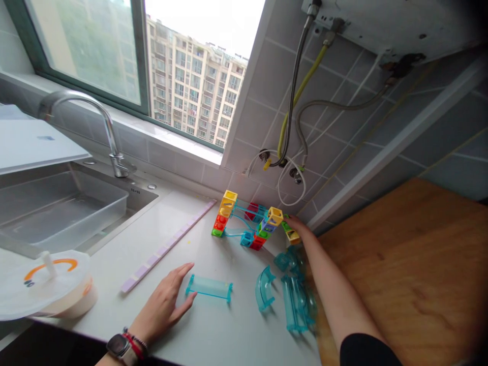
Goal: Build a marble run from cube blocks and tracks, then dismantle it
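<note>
Black fabric sleeve, lower right, is nearest; its R hand, ctr-right, is at a green-yellow plastic block stack, fingers part hidden, can't tell grip. L hand, lower left-ctr, is loosely spread by a clear teal flat plastic track piece, no firm hold seen. Step looks like block positioning; next prob. needs steady, light touch. Beyond: glossy, boxy multicolour plastic block towers w/ thin teal rails, mid-frame.

Kitchen, looks like a home one: sink with 1 chrome faucet at tabletop's far left corner, window above, tiled wall along back edge, wall-mounted unit with hoses, apartment block outside.
</note>
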Demonstrator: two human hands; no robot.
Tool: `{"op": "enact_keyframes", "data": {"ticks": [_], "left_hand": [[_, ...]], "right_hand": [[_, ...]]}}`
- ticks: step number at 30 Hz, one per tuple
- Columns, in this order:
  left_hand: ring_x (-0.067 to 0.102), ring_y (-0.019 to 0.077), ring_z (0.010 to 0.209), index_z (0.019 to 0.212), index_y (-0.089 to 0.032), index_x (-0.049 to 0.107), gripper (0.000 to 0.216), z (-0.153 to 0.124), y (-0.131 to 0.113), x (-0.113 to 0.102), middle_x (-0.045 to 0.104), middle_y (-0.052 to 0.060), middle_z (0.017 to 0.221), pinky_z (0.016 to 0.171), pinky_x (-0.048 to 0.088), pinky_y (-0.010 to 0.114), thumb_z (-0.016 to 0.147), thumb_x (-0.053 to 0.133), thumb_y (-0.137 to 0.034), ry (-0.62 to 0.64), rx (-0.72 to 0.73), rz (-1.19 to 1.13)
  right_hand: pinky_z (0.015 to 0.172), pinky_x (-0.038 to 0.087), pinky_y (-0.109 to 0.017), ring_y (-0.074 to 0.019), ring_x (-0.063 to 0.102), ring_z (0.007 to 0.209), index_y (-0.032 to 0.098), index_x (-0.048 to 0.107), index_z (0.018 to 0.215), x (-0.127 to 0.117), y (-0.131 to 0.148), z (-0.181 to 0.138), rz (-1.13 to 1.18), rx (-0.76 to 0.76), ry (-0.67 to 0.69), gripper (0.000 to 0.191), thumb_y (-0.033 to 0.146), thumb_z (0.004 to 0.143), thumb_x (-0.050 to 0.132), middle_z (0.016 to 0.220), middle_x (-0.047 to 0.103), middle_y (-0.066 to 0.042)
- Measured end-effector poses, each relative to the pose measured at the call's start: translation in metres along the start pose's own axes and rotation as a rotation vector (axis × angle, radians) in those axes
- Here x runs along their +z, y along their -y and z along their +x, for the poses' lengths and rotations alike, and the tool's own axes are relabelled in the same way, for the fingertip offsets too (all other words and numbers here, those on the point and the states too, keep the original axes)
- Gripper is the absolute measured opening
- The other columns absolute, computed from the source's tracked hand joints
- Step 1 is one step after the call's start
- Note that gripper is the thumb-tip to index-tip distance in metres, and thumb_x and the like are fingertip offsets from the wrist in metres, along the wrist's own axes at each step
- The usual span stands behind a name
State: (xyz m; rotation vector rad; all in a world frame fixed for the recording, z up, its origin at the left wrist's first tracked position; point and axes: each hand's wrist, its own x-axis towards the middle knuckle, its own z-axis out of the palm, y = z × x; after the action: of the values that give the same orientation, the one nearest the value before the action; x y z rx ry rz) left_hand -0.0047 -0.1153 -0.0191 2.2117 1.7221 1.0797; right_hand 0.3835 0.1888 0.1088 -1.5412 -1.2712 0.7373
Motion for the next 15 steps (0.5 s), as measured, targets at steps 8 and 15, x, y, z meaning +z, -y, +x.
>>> {"op": "enact_keyframes", "data": {"ticks": [8, 15], "left_hand": [[0.059, 0.0327, 0.134, 0.150, -0.027, 0.044, 0.058, 0.000, 0.003, -0.004, 0.059, 0.013, 0.146, 0.113, 0.049, 0.052, 0.097, 0.063, -0.040, -0.099, -0.037, -0.140], [0.066, 0.0286, 0.122, 0.125, -0.028, 0.064, 0.028, 0.025, -0.036, -0.017, 0.067, 0.009, 0.133, 0.103, 0.056, 0.045, 0.100, 0.059, -0.039, 0.045, -0.041, -0.344]], "right_hand": [[0.079, 0.058, -0.035, -0.0247, 0.070, 0.101, 0.020, 0.055, 0.138, -0.026, -0.014, -0.088, 0.192, -0.064, -0.277, 0.059, 0.051, 0.088, 0.064, 0.121, 0.071, -0.010], [0.088, 0.057, -0.035, -0.0251, 0.069, 0.107, 0.025, 0.062, 0.132, -0.004, 0.027, -0.190, 0.516, -0.100, -0.156, 0.051, 0.048, 0.087, 0.069, 0.117, 0.072, -0.007]]}}
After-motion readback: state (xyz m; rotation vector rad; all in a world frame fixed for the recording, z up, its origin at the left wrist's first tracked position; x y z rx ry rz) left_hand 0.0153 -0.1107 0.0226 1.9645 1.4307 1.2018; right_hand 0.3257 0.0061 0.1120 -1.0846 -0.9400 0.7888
